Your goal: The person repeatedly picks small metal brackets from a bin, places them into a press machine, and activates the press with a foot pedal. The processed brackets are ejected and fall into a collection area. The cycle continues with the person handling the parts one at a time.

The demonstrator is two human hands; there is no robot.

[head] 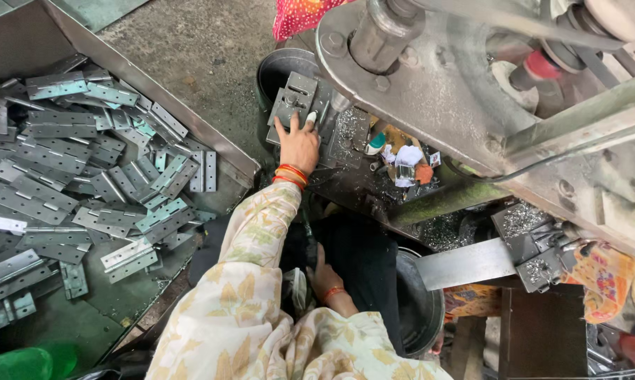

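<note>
Floral sleeves reach toward a hinge press.
Left hand (298, 144) lies open, fingers flat on a metal hinge plate (294, 105) on the die bed (346, 134); right hand (324, 276) sits low, its grip unclear. Many hinges (64, 169) fill the tray (212, 137).

Hinges (64, 190): bright smooth metal. Press frame (430, 91): dull grimy metal. Sleeve (240, 302): soft printed cloth.
</note>
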